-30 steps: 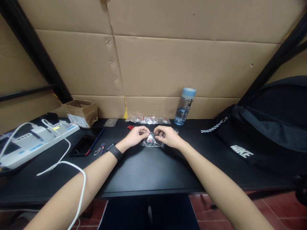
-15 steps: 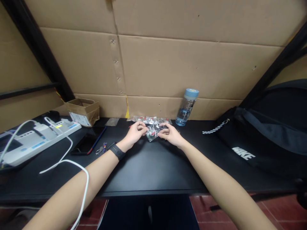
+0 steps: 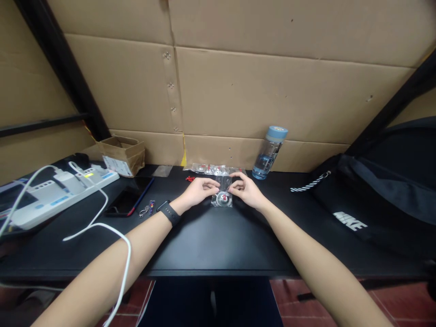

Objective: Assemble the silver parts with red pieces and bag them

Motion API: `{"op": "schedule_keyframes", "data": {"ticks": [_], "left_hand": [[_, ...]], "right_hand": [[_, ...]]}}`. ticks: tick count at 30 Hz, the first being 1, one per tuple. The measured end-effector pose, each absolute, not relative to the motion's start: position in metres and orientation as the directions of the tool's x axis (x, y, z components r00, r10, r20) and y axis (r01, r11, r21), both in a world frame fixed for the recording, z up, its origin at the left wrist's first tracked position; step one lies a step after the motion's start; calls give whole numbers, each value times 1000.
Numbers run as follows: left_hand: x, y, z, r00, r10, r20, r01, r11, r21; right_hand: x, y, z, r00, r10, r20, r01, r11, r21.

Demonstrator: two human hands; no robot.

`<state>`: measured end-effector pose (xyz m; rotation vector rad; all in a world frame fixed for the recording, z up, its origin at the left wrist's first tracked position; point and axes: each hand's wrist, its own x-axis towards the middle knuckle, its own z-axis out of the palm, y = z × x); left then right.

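A small clear plastic bag [image 3: 223, 184] hangs between my hands, with a round silvery item [image 3: 223, 199] bearing a red mark in its lower part. My left hand [image 3: 201, 190], wearing a dark watch [image 3: 168, 211] at the wrist, pinches the bag's left edge. On the other side my right hand [image 3: 245, 190] pinches the right edge between thumb and fingers. Just behind lies a row of similar clear bags [image 3: 207, 169] with red marks, along the cardboard wall. Red string-like pieces [image 3: 190, 179] rest beside my left hand.
On the left are a white power strip [image 3: 64, 195] with a white cable crossing over my left forearm, a phone [image 3: 129, 197], a key ring [image 3: 145, 211] and an open cardboard box [image 3: 123, 155]. A water bottle [image 3: 269, 154] and a black backpack [image 3: 371, 195] stand right.
The bag has gone from crumpled to flattened and upright, the round item now low in it. My fingers have shifted to its upper side edges. The whole view has moved slightly.
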<state>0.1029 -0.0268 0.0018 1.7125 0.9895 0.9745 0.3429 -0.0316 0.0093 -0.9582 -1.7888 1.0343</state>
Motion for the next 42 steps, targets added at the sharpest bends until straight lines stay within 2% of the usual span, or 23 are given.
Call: {"op": "schedule_keyframes", "data": {"ticks": [6,12,15,19,22,37,42], "left_hand": [[99,-20,-4,348,913,211,179,-286,941],[95,-19,-5,421,863,280,240,-403,883],[93,-21,-4,475,817,326,345,-514,786],[91,-24,0,535,731,423,462,-673,577],[90,-23,1,567,690,450,504,-722,474],[98,-39,11,563,739,370,657,-672,340],[97,-38,8,576,736,355,647,-676,352]], "right_hand": [[347,-29,13,-280,937,210,327,299,-896],[352,-25,9,-326,911,252,380,370,-848],[357,-20,5,-404,874,269,436,443,-784],[360,-19,6,-491,819,298,487,542,-685],[359,-23,10,-532,785,318,525,600,-604],[348,-34,16,-536,786,307,649,617,-444],[348,-37,19,-543,791,281,694,611,-380]]}}
